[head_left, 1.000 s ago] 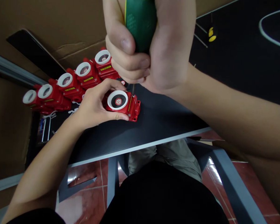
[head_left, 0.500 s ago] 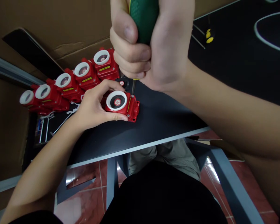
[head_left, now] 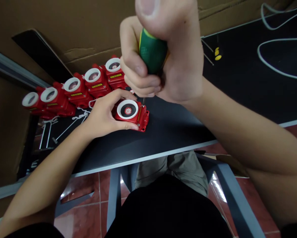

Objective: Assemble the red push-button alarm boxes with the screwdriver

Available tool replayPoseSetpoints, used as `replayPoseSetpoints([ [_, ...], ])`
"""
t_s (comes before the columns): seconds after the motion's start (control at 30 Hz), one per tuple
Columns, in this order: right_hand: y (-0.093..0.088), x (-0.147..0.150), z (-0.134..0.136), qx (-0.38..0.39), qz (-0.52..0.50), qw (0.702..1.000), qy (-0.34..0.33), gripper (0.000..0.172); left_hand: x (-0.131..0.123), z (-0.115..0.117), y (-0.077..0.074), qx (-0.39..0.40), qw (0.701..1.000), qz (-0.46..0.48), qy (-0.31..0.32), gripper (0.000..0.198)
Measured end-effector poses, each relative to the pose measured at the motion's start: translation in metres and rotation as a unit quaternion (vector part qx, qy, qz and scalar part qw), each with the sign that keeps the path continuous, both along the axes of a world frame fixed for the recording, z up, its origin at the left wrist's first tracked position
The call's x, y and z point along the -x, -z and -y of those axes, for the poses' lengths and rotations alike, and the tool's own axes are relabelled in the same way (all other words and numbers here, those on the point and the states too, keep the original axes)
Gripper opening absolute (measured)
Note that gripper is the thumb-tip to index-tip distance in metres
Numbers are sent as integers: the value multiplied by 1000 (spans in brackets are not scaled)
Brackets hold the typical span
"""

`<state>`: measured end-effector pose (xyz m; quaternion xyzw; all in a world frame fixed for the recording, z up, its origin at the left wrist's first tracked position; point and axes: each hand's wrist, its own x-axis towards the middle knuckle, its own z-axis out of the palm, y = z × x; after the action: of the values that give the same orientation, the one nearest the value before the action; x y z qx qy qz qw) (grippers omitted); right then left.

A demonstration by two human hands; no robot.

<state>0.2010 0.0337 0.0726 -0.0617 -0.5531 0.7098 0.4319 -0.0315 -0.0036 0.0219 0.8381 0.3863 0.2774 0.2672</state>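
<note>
The work looks partway through, on a single red unit (head_left: 140,115) that lies on the tabletop (head_left: 168,129), set back from the front edge, toward the left end. Its white-ringed face is up, and the screwdriver (head_left: 152,53) stands over its far right corner, the shaft (head_left: 143,101) reaching down to what looks like a screw there. At the near right corner a small screw head shows, apparently seated, so I judge that this cover is on and that one fastening at least is in hand; whether the screw is being driven in or backed out cannot be told. The unit's left side is hidden, so any fastenings there stay uncertain. Five similar units (head_left: 77,96) stand in a slanting row from the left edge toward the back edge; they look closed up, though nothing shows whether they are finished or waiting. The left hand (head_left: 103,114) is spread moderately wide around the unit, thumb along its near side and fingers over the far side, bracing it against the tabletop. The right hand (head_left: 181,62) is curled tightly around the green screwdriver handle, with the thumb over the top and the wrist raised high above the tabletop; the handle's upper end is covered by that thumb.
</note>
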Motion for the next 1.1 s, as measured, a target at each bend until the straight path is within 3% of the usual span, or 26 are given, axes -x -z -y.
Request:
replayPoseSetpoints([
  [0.1,-4,4,3,-99,-42,994,19,65,-1,2,-1,-16,1000,-13,2,95],
  [0.2,-7,-1,4,-133,-24,989,58,41,-2,3,-2,-33,999,-23,10,93],
  [0.27,-7,-6,4,-163,-39,983,79,35,-1,4,-3,-44,998,-32,12,91],
  [0.47,-2,-6,2,-212,-8,971,112,47,7,-3,-3,-24,999,-29,16,91],
  [0.67,-10,-5,-15,-190,65,979,-21,39,17,-14,8,-7,1000,-3,8,80],
  [0.8,-15,-12,-25,-176,99,978,-48,38,19,-18,16,-10,1000,24,17,77],
  [0.97,3,-16,-31,-166,42,985,16,38,15,-22,25,-59,997,43,-3,83],
  [1.1,19,-12,-34,-162,7,984,75,49,11,-23,32,-77,995,54,-30,85],
])
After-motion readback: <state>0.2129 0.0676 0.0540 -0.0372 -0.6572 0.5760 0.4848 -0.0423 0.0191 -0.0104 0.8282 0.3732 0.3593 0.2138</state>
